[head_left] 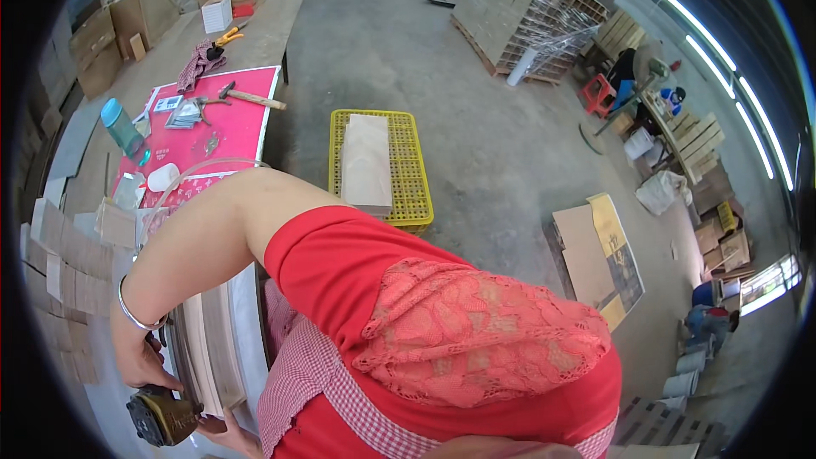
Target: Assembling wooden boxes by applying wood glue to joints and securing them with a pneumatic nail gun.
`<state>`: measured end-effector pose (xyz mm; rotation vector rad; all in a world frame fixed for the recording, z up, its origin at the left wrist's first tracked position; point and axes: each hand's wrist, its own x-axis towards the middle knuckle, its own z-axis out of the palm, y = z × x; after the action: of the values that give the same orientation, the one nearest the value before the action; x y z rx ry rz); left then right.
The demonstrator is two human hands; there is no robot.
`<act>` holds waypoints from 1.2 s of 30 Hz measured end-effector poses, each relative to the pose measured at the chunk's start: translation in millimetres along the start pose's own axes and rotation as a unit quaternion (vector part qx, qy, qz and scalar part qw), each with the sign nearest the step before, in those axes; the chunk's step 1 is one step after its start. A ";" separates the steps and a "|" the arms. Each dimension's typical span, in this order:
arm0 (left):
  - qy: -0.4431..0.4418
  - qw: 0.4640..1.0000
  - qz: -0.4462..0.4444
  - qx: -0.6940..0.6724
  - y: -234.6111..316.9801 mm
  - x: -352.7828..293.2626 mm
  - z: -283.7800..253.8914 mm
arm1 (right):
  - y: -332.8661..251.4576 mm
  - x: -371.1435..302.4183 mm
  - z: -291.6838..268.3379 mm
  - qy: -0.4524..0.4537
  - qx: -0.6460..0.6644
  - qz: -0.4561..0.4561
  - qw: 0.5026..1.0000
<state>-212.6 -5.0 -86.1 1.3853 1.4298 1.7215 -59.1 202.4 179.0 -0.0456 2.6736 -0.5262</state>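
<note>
A dark, brass-coloured tool sits at the lower left, gripped between the left hand, closed on top, and the right hand, fingers under its side. Beyond lie stacked wood strips, a hammer on a red mat, and a yellow crate.

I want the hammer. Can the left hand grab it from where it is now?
Probably not as things stand. The left hand is down beside the brown tool, while the hammer lies far up the bench on the red mat.
</note>
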 end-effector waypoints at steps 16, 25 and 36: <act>0.036 0.999 -0.003 -0.037 59.9 -16.5 47.6 | -16.4 -32.9 -7.4 0.012 0.044 -0.009 0.999; 0.089 0.993 -0.067 -0.046 73.0 -30.6 54.4 | -37.8 -51.5 -7.8 0.009 -0.010 -0.013 1.000; 0.071 0.992 -0.090 -0.047 99.1 -7.2 70.6 | -49.5 -84.8 -9.1 0.094 -0.004 -0.020 0.995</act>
<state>-124.3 -14.1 -2.5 1.0686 1.4797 1.7744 12.5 168.9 238.0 -0.0555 2.8638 -0.5574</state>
